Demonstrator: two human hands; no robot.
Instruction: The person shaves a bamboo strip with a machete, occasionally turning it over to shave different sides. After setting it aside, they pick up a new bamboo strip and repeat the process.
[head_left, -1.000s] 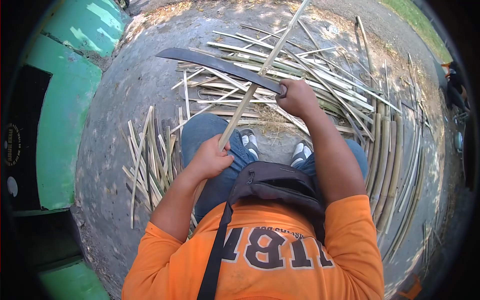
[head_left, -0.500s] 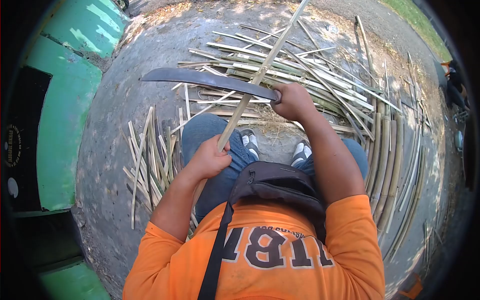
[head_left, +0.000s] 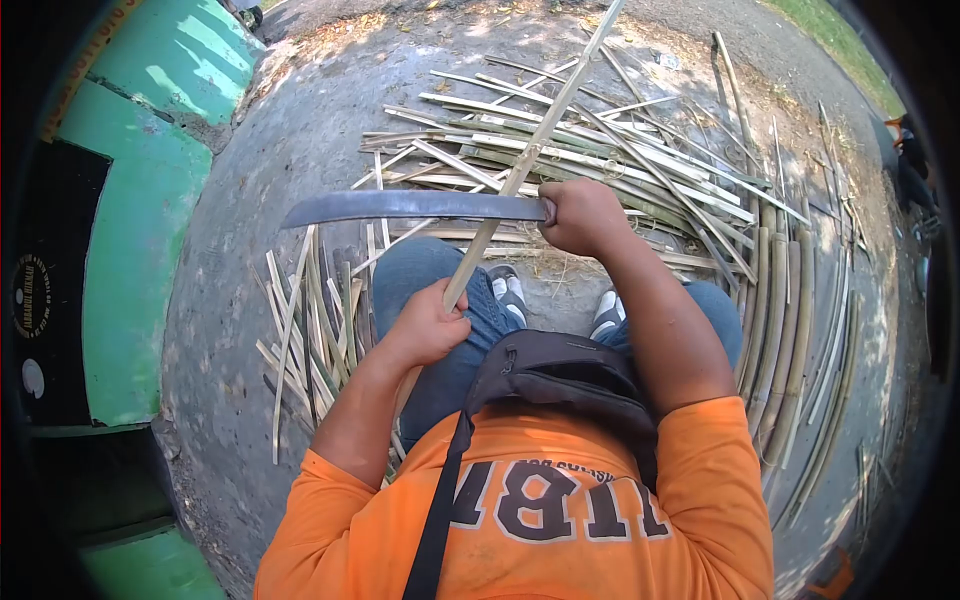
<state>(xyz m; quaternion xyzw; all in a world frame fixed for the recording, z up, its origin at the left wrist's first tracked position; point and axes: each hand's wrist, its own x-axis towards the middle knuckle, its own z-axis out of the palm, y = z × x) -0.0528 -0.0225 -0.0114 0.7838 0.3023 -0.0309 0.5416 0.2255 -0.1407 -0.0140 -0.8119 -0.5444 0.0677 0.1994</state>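
Observation:
My left hand (head_left: 428, 325) is closed round the lower part of a long bamboo strip (head_left: 537, 140), which slants up and away past the top of the view. In my right hand (head_left: 580, 218) is the handle of a machete (head_left: 390, 206), its broad dark blade pointing left. The blade crosses over the strip between my two hands, close against it. The strip's lower end passes back under my left forearm, partly hidden.
A heap of split bamboo strips (head_left: 640, 165) lies ahead of my shoes. Shorter pieces (head_left: 300, 330) are piled at my left, and thicker bamboo poles (head_left: 780, 330) lie at my right. A green wall (head_left: 140, 260) stands at far left. A black bag (head_left: 555, 375) rests on my lap.
The machete has moved slightly down along the strip towards my left hand, and its blade has turned to lie more level. Both hands keep their holds.

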